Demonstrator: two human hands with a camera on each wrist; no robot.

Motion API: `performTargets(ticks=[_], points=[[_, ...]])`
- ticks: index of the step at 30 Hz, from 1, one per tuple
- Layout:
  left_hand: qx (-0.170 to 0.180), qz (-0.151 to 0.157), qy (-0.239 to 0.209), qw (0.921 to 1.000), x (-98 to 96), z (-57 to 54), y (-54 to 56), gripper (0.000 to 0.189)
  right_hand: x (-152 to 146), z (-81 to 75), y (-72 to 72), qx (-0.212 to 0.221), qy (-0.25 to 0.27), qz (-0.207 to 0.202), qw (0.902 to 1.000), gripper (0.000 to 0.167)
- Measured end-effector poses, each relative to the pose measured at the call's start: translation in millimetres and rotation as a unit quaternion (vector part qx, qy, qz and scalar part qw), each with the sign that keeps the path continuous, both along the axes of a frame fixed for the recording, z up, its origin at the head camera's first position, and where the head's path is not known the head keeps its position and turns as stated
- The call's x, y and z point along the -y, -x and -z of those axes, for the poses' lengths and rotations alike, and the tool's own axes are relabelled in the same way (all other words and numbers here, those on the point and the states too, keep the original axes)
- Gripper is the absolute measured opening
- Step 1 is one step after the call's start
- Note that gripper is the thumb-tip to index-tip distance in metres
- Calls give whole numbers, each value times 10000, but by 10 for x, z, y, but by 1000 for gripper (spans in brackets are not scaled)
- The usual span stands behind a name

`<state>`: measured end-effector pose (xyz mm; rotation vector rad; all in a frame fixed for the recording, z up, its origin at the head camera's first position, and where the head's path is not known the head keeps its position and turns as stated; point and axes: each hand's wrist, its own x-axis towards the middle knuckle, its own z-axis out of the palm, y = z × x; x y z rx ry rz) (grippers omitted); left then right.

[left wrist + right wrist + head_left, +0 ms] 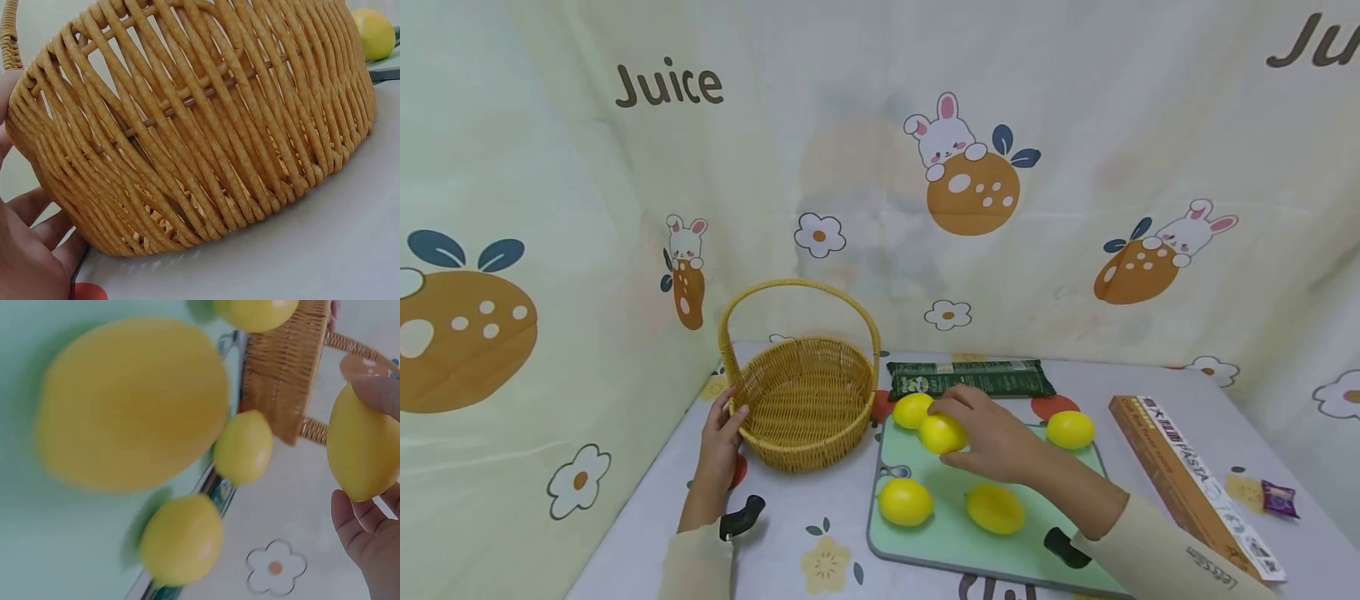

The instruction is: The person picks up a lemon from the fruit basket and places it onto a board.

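Observation:
My right hand [988,433] pinches a yellow lemon [943,433] between thumb and fingers, above the back left part of a pale green cutting board [955,546]. In the right wrist view this lemon [359,447] is off the board's surface. Several other lemons lie on the board, such as the front left lemon [906,502], the front middle lemon [995,508] and the back right lemon [1071,429]. Left of the board stands a wicker basket [808,457] with an upright handle and nothing inside. My left hand [722,437] grips its left rim, thumb over the edge, fingers [47,234] along the outer wall.
Behind the board lies a dark green packet [1000,379]. A long brown and white pasta box [1195,487] lies to the right, with a small purple wrapped packet [1279,499] beyond it. A printed curtain [865,167] hangs along the back and sides of the table.

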<state>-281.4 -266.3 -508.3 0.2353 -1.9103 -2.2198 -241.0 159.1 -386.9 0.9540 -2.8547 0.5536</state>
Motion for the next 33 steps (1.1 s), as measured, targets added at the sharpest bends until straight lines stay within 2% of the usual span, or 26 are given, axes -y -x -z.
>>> performTargets(ticks=[6, 11, 16, 24, 33], points=[[-20, -12, -13, 10000, -12, -14, -1, 57, -298, 109, -62, 73, -30, 447, 9990, 57], [34, 7, 17, 10000, -7, -14, 21, 57, -562, 224, -107, 55, -56, 587, 9982, 57], [63, 5, 41, 10000, 2, 0, 17, 57, -790, 313, -184, 220, 141, 732, 9970, 56], [218, -53, 133, 9997, 15, 9, -32, 58, -1069, 439, -328, 673, 83, 1265, 9896, 59], [97, 13, -26, 9999, -1, -9, -9, 61, -1328, 664, -425, 1268, 31, 1776, 9759, 60]])
